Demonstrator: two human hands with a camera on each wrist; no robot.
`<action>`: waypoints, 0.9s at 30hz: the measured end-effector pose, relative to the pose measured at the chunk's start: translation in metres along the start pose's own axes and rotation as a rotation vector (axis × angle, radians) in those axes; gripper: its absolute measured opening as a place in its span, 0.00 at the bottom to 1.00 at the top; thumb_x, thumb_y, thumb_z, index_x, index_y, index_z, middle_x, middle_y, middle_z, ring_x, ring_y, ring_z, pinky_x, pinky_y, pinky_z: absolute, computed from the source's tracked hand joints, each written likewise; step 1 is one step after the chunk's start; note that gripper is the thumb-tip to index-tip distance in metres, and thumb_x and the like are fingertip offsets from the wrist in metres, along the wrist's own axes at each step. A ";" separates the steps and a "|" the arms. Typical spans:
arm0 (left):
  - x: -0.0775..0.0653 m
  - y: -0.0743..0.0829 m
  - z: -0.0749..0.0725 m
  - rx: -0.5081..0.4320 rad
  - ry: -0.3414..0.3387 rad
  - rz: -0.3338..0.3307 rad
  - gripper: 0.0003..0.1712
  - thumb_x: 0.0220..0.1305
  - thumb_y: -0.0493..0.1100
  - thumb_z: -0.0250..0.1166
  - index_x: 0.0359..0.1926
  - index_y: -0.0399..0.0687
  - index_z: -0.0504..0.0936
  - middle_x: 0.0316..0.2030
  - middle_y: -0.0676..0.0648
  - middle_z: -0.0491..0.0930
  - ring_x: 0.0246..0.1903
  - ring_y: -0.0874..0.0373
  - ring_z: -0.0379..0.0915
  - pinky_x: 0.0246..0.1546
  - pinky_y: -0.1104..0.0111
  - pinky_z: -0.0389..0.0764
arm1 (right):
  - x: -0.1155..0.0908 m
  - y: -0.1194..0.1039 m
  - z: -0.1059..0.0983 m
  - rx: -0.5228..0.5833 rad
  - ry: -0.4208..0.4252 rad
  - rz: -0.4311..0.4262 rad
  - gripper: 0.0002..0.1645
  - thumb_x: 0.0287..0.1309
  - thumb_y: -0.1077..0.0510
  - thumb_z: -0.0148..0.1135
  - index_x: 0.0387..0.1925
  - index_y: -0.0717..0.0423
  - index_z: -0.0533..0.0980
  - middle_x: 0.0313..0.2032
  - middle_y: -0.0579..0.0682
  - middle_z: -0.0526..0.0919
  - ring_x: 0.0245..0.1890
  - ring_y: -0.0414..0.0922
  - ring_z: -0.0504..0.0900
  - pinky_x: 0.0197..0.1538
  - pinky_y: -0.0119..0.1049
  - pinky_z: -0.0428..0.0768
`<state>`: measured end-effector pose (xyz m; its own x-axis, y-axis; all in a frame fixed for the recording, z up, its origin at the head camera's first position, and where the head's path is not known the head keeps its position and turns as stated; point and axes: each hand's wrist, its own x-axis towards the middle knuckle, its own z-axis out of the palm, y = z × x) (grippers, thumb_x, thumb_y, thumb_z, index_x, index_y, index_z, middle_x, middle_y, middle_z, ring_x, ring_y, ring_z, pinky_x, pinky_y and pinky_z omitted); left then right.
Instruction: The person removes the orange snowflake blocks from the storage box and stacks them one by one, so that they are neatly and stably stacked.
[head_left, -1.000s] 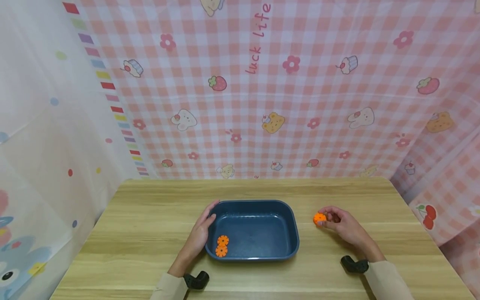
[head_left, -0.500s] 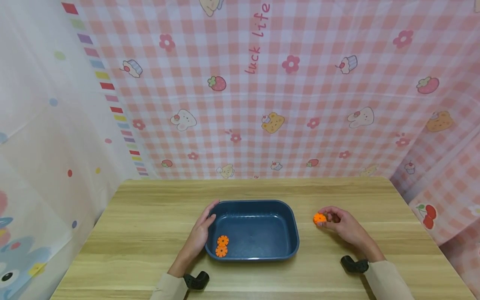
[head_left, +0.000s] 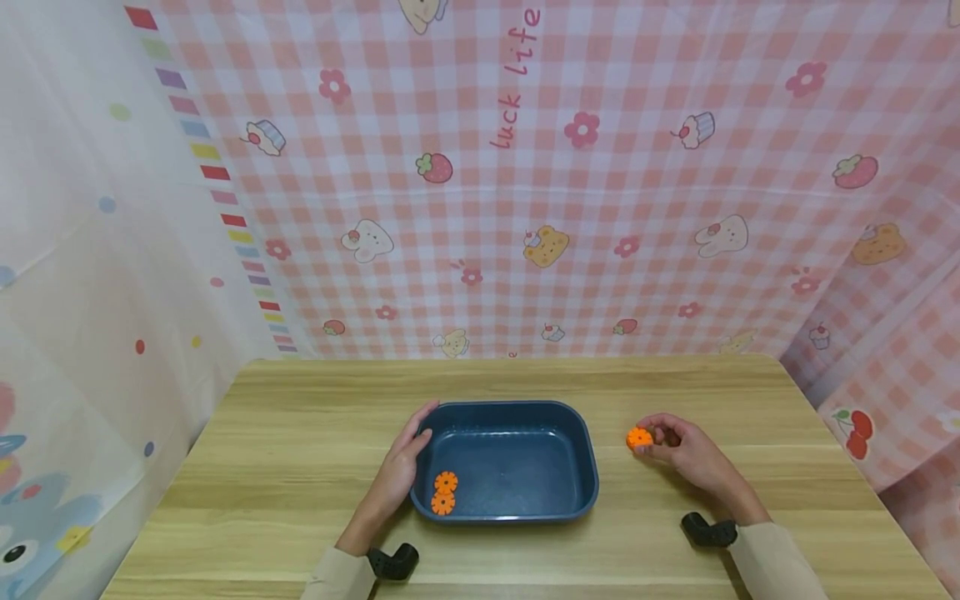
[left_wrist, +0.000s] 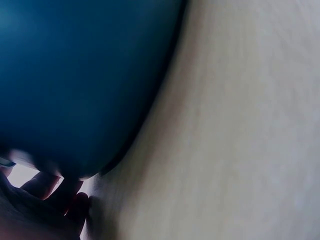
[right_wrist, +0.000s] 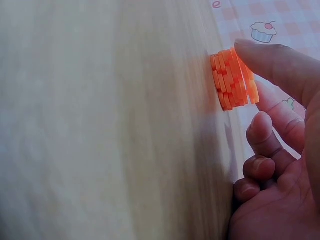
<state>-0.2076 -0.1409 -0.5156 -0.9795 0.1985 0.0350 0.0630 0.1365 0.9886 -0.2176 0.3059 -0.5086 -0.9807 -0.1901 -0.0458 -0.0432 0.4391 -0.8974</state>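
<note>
A dark blue rectangular dish (head_left: 517, 475) stands on the wooden table. My left hand (head_left: 397, 467) holds its left side, thumb over the rim and fingers along the outside near the far corner. In the left wrist view the fingertips (left_wrist: 67, 192) meet the dish wall (left_wrist: 85, 90). Two orange notched plastic discs (head_left: 444, 492) lie flat inside, at the near left corner. To the right of the dish, my right hand (head_left: 686, 450) pinches the top of a short stack of orange notched discs (right_wrist: 232, 82) between thumb and index finger. The stack sits on the table, its upper part slightly tilted.
The wooden table (head_left: 300, 467) reaches back to a pink checked curtain (head_left: 480, 208). A white dotted cloth (head_left: 90, 250) hangs at the left. Black camera mounts, one on the left wrist (head_left: 393, 561) and one on the right wrist (head_left: 708, 531), stick out over the table.
</note>
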 end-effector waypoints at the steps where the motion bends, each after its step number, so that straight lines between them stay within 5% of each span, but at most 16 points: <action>1: 0.000 0.000 0.000 0.001 0.000 -0.001 0.27 0.80 0.44 0.39 0.76 0.50 0.58 0.76 0.48 0.52 0.77 0.49 0.39 0.75 0.46 0.36 | 0.000 0.000 0.000 -0.003 0.001 0.000 0.25 0.57 0.57 0.71 0.53 0.65 0.75 0.36 0.54 0.72 0.35 0.41 0.70 0.35 0.28 0.71; 19: 0.000 -0.001 0.000 -0.011 0.007 0.001 0.27 0.80 0.43 0.40 0.75 0.51 0.59 0.76 0.46 0.52 0.77 0.48 0.39 0.75 0.46 0.37 | 0.004 -0.002 -0.002 -0.057 0.015 -0.025 0.24 0.60 0.57 0.69 0.56 0.62 0.75 0.34 0.53 0.72 0.31 0.42 0.69 0.33 0.30 0.69; 27: 0.002 -0.001 0.000 -0.016 0.009 0.002 0.27 0.79 0.43 0.40 0.75 0.49 0.59 0.77 0.45 0.52 0.77 0.46 0.39 0.74 0.45 0.37 | 0.014 -0.038 0.009 -0.110 0.026 -0.087 0.23 0.63 0.54 0.66 0.57 0.59 0.75 0.33 0.51 0.72 0.30 0.43 0.70 0.31 0.31 0.70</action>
<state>-0.2096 -0.1409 -0.5165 -0.9810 0.1901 0.0378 0.0616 0.1208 0.9908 -0.2275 0.2785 -0.4795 -0.9768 -0.2098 0.0428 -0.1478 0.5161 -0.8437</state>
